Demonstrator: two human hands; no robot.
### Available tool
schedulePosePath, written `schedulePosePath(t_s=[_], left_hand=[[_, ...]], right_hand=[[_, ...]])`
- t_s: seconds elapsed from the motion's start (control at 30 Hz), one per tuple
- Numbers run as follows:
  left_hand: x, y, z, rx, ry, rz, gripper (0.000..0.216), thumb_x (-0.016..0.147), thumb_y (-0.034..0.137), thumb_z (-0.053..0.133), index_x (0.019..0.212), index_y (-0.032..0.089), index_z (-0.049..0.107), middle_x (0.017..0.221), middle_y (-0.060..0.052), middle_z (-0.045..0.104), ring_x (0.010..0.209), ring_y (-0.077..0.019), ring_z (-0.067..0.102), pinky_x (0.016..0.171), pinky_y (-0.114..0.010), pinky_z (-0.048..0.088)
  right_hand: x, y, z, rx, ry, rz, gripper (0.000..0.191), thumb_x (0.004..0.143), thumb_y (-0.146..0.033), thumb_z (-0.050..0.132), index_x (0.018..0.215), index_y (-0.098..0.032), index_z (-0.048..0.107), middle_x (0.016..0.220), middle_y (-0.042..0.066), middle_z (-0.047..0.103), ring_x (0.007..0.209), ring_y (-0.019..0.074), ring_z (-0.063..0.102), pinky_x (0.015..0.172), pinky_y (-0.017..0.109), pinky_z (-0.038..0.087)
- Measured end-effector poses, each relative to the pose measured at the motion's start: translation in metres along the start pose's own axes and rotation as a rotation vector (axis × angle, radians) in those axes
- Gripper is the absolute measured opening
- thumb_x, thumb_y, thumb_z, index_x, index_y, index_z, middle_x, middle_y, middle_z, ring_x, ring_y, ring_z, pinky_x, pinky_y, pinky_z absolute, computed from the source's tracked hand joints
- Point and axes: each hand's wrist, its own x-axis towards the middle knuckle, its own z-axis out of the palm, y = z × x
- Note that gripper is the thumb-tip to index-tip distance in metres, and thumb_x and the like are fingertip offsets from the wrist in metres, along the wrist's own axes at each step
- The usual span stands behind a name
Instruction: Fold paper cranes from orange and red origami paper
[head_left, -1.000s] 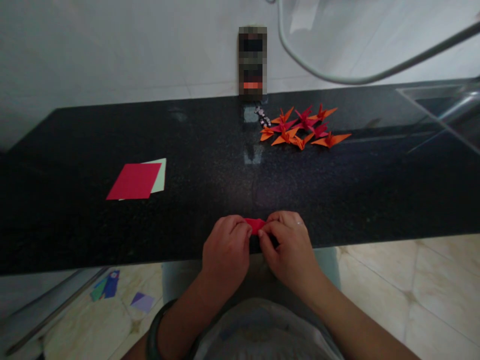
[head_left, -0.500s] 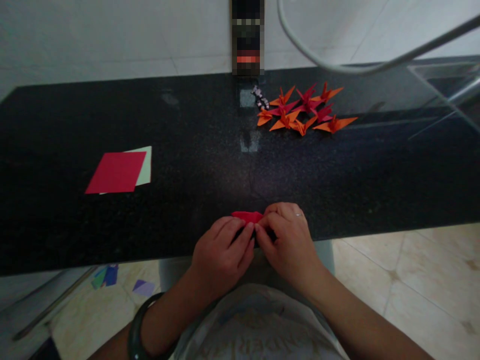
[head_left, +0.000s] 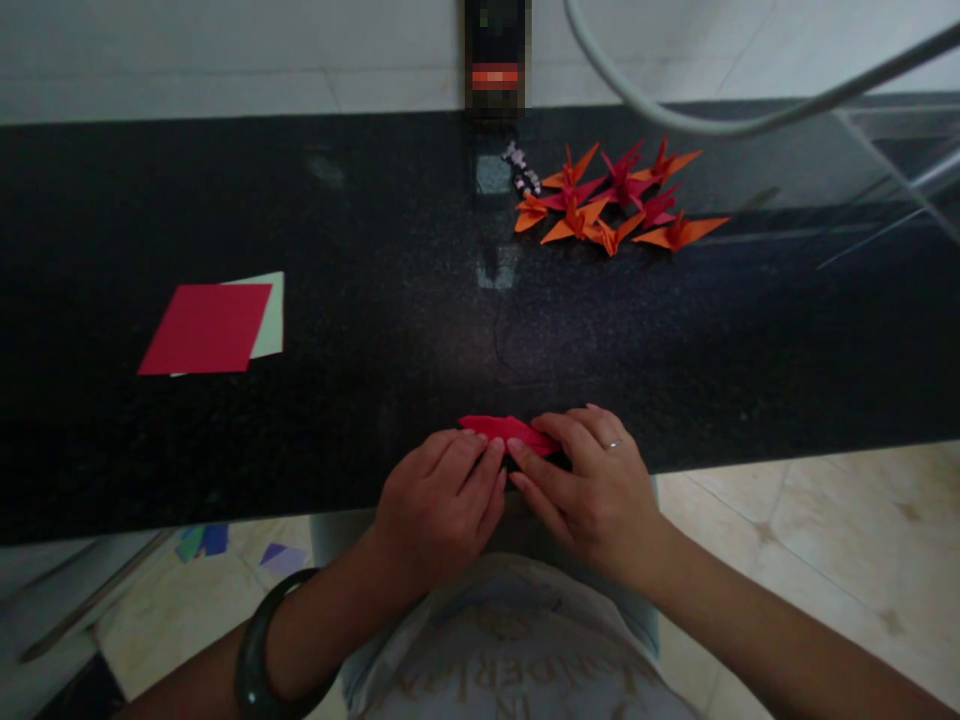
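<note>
A small folded piece of red origami paper lies near the counter's front edge, long and narrow, pointed at its left end. My left hand grips its left half from the near side, fingertips pressed on the paper. On the right half, my right hand holds it down, index fingertip near the middle and the other fingers over the far right part. Both thumbs sit low, close to the counter edge. The paper's underside and part of its right end are hidden by my fingers.
Several orange and red folded paper cranes stand at the back, beside a beaded strand. Red and pale green paper squares lie on the left of the black counter. A grey cable arcs overhead at upper right.
My right hand has shifted slightly right and its fingers have spread along the paper, uncovering more of its right half. My left hand keeps its hold. The view has tilted a little.
</note>
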Motion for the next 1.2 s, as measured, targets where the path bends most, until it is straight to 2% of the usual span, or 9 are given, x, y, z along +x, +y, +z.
schedulePosePath(t_s=[0.17, 0.27, 0.47, 0.67, 0.77, 0.9, 1.0, 1.1, 1.2], left_hand=[[-0.001, 0.0, 0.0, -0.037, -0.001, -0.022, 0.021, 0.078, 0.019, 0.049, 0.093, 0.013, 0.063, 0.087, -0.01, 0.06, 0.085, -0.0209, 0.054, 0.074, -0.036, 0.05], [-0.003, 0.001, 0.002, -0.01, 0.033, -0.025, 0.023, 0.077, 0.019, 0.05, 0.097, 0.013, 0.062, 0.088, -0.01, 0.059, 0.088, -0.0216, 0.054, 0.078, -0.038, 0.048], [0.0, 0.002, 0.006, 0.026, 0.021, -0.098, 0.029, 0.077, 0.022, 0.051, 0.102, 0.01, 0.061, 0.095, -0.012, 0.063, 0.094, -0.0242, 0.055, 0.085, -0.041, 0.045], [0.007, 0.006, 0.004, -0.021, -0.037, -0.193, 0.034, 0.079, 0.025, 0.048, 0.111, 0.015, 0.057, 0.114, -0.01, 0.061, 0.113, -0.0307, 0.047, 0.096, -0.056, 0.026], [0.008, 0.006, 0.003, -0.042, -0.047, -0.205, 0.035, 0.08, 0.029, 0.048, 0.111, 0.016, 0.057, 0.118, -0.01, 0.059, 0.115, -0.0319, 0.045, 0.097, -0.057, 0.024], [0.009, 0.005, 0.004, -0.051, -0.049, -0.177, 0.031, 0.081, 0.018, 0.047, 0.11, 0.019, 0.058, 0.116, -0.007, 0.06, 0.115, -0.0285, 0.046, 0.096, -0.053, 0.027], [0.009, 0.003, 0.003, -0.073, -0.015, -0.194, 0.024, 0.08, 0.015, 0.049, 0.099, 0.02, 0.063, 0.111, -0.008, 0.062, 0.111, -0.0268, 0.048, 0.094, -0.051, 0.032], [0.008, 0.0, 0.003, -0.106, 0.069, -0.226, 0.017, 0.079, 0.016, 0.052, 0.086, 0.021, 0.067, 0.092, -0.006, 0.066, 0.093, -0.0213, 0.055, 0.089, -0.046, 0.038], [0.005, -0.001, 0.005, -0.134, 0.113, -0.205, 0.016, 0.078, 0.014, 0.054, 0.085, 0.022, 0.067, 0.083, -0.002, 0.068, 0.084, -0.0185, 0.057, 0.087, -0.043, 0.04]], right_hand=[[-0.003, 0.005, 0.002, 0.069, -0.019, -0.118, 0.031, 0.082, -0.026, 0.05, 0.111, -0.018, 0.06, 0.112, 0.008, 0.058, 0.096, 0.0236, 0.048, 0.084, 0.041, 0.043], [-0.004, 0.005, 0.005, 0.092, 0.0, -0.102, 0.031, 0.082, -0.023, 0.051, 0.112, -0.018, 0.059, 0.117, 0.007, 0.057, 0.101, 0.0242, 0.048, 0.087, 0.04, 0.042], [-0.004, 0.001, 0.007, 0.115, 0.084, -0.008, 0.024, 0.08, -0.026, 0.053, 0.099, -0.02, 0.065, 0.103, 0.008, 0.062, 0.093, 0.0213, 0.053, 0.079, 0.037, 0.047], [-0.005, 0.005, 0.004, 0.217, 0.096, -0.067, 0.02, 0.079, -0.025, 0.054, 0.093, -0.018, 0.066, 0.096, 0.007, 0.065, 0.088, 0.0195, 0.054, 0.076, 0.036, 0.048], [-0.006, 0.006, 0.003, 0.258, 0.078, -0.103, 0.018, 0.079, -0.021, 0.054, 0.091, -0.018, 0.066, 0.097, 0.005, 0.066, 0.088, 0.0185, 0.054, 0.076, 0.034, 0.049], [-0.003, 0.004, 0.004, 0.183, 0.124, -0.04, 0.026, 0.079, -0.016, 0.052, 0.104, -0.015, 0.062, 0.108, 0.008, 0.063, 0.094, 0.0201, 0.052, 0.081, 0.036, 0.048], [0.0, 0.002, 0.007, 0.108, 0.081, -0.045, 0.032, 0.08, -0.016, 0.051, 0.111, -0.014, 0.059, 0.116, 0.008, 0.059, 0.102, 0.0219, 0.05, 0.085, 0.038, 0.047], [0.001, 0.002, 0.011, 0.086, 0.095, -0.07, 0.03, 0.08, -0.017, 0.051, 0.109, -0.015, 0.061, 0.113, 0.007, 0.062, 0.1, 0.0217, 0.051, 0.083, 0.038, 0.048], [0.0, 0.003, 0.012, 0.085, 0.146, -0.075, 0.026, 0.079, -0.018, 0.053, 0.103, -0.014, 0.064, 0.106, 0.007, 0.065, 0.092, 0.0208, 0.053, 0.079, 0.037, 0.049]])
